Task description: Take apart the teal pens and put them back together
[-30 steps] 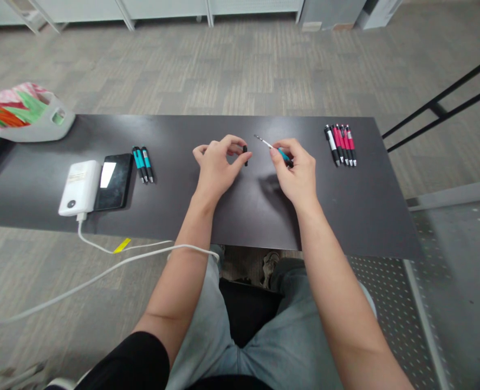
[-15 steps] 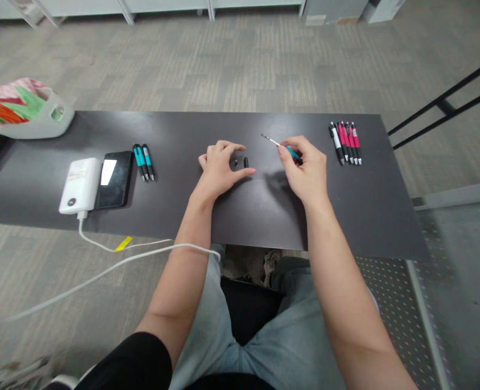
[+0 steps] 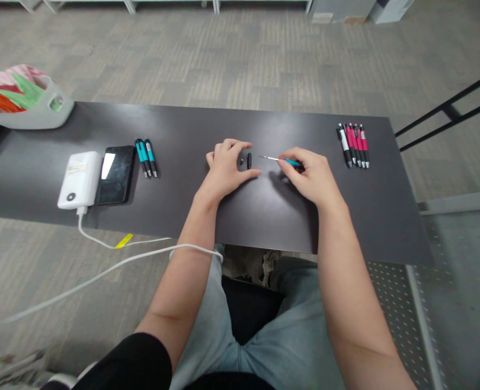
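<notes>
My right hand (image 3: 313,174) is closed on a teal pen barrel (image 3: 292,162), thumb and fingers pinching it near its open end. A thin pale refill (image 3: 268,158) sticks out of the barrel to the left, held about level. On the left, my left hand (image 3: 225,167) curves over the table with thumb and fingers spread apart, gripping nothing. Between its thumb and fingertips lie a black pen grip piece (image 3: 249,161) and a tiny dark part (image 3: 241,161); whether the thumb touches the grip piece I cannot tell.
Several pink pens and a white one (image 3: 344,145) lie at the dark table's (image 3: 183,127) right. Teal pens (image 3: 146,158), a black phone (image 3: 116,176) and a white power bank (image 3: 78,181) are at left. A white cable (image 3: 142,259) crosses my left forearm. Behind stands a white basket (image 3: 57,116).
My right hand has lowered slightly, and the refill has swung from pointing up-left to nearly level, toward the black piece. My left hand keeps its spread pose. The head view has shifted a little.
</notes>
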The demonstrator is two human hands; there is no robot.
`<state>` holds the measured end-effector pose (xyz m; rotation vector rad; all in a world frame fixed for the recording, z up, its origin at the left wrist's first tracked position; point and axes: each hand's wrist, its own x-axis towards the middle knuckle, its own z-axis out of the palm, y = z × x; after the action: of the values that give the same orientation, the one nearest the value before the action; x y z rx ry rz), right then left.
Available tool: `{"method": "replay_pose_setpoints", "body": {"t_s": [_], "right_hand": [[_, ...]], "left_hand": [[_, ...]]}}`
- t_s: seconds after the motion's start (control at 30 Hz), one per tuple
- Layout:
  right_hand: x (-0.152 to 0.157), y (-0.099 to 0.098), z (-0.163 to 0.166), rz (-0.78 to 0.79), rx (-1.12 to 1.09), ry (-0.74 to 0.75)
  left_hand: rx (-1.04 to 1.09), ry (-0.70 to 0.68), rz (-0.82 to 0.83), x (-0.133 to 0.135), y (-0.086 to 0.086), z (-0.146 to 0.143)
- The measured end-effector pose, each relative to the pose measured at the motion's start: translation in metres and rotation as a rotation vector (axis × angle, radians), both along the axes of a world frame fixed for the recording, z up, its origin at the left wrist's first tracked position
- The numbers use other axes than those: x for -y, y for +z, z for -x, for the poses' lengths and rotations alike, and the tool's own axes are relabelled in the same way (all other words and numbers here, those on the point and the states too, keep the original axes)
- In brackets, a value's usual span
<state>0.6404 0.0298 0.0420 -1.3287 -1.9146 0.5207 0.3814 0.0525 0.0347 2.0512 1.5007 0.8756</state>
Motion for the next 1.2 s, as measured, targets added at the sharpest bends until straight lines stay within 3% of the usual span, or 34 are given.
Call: {"method": "replay_pose_setpoints", "body": {"t_s": [0.2, 0.53, 0.77, 1.0, 1.2], "right_hand": [[0.0, 0.001, 0.003, 0.014, 0.021, 0.034], [-0.001, -0.003, -0.003, -0.048, 0.016, -0.196], [0.0, -0.003, 0.0, -0.029, -0.015, -0.194], [-0.001, -0.004, -0.001, -0.019, -0.023, -0.171], [-0.003, -0.004, -0.001, -0.021, -0.023, -0.176]], "left_hand": [[0.112, -0.086, -0.06, 0.001, 0.012, -0.011], [0.378, 0.04, -0.042, -0.01, 0.006, -0.008], [0.448, 0.107, -0.024, -0.01, 0.011, -0.012], [0.524, 0.2, -0.04, -0.014, 0.005, -0.009], [0.562, 0.181, -0.032, -0.015, 0.005, -0.007]]}}
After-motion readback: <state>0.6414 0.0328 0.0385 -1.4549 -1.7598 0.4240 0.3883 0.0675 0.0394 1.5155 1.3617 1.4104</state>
